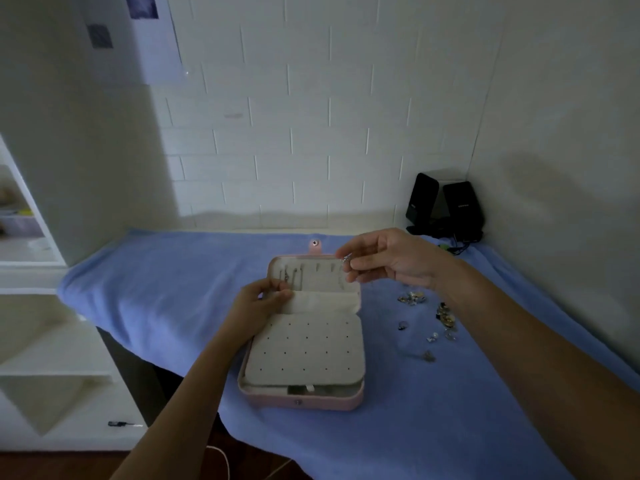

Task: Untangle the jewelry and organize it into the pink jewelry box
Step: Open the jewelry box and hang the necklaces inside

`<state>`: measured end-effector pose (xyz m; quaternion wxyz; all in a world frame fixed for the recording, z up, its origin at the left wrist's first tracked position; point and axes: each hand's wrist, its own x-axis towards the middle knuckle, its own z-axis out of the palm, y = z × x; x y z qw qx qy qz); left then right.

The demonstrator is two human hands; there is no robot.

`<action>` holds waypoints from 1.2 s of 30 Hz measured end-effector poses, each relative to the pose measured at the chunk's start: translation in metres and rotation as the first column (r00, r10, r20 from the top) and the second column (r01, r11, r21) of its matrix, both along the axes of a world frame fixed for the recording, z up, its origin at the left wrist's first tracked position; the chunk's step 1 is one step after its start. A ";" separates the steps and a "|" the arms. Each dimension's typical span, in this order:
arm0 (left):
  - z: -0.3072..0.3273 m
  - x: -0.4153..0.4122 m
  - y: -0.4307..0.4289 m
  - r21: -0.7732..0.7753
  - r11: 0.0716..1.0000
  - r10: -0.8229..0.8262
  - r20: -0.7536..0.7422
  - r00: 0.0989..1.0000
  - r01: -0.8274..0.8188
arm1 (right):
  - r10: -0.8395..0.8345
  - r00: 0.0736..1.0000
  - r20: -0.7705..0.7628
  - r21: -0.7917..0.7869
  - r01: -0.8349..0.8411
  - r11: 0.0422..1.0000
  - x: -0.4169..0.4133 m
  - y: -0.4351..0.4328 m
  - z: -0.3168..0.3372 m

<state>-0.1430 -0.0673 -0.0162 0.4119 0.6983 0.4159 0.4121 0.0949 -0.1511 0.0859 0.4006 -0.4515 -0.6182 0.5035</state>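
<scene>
Jewelry piece (346, 260), small, silver: pinched between thumb and fingers (356, 245) of my right hand (391, 258), over the lid of the open pink jewelry box (277, 401). My left hand (258, 306) grips the box's left edge. The box sits on the blue cloth (156, 289); loose jewelry (445, 315) lies to its right. Caution: a slack pinch could drop the piece into that pile and tangle it.

No legible text, speaker logos (463, 205) too small.
</scene>
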 end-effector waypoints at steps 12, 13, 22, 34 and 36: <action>-0.016 0.013 -0.008 0.059 0.998 0.041 -0.034 0.999 -0.039 | -0.087 0.989 -0.121 0.040 0.093 0.995 0.000 0.005 0.013; -0.017 0.013 -0.008 0.065 0.997 0.045 -0.046 0.998 -0.042 | -0.085 0.988 -0.127 0.038 0.091 0.995 -0.001 0.006 0.015; -0.016 0.013 -0.006 0.073 0.997 0.047 -0.135 0.990 -0.037 | -0.097 0.990 -0.103 0.164 0.113 0.980 -0.016 0.018 0.057; -0.015 0.012 -0.004 0.088 0.996 0.002 -0.156 0.988 0.012 | -0.125 0.988 -0.089 0.284 0.146 0.948 -0.046 0.039 0.102; -0.015 0.011 -0.005 0.084 0.996 -0.005 -0.148 0.989 0.018 | -0.129 0.988 -0.088 0.288 0.150 0.946 -0.051 0.043 0.106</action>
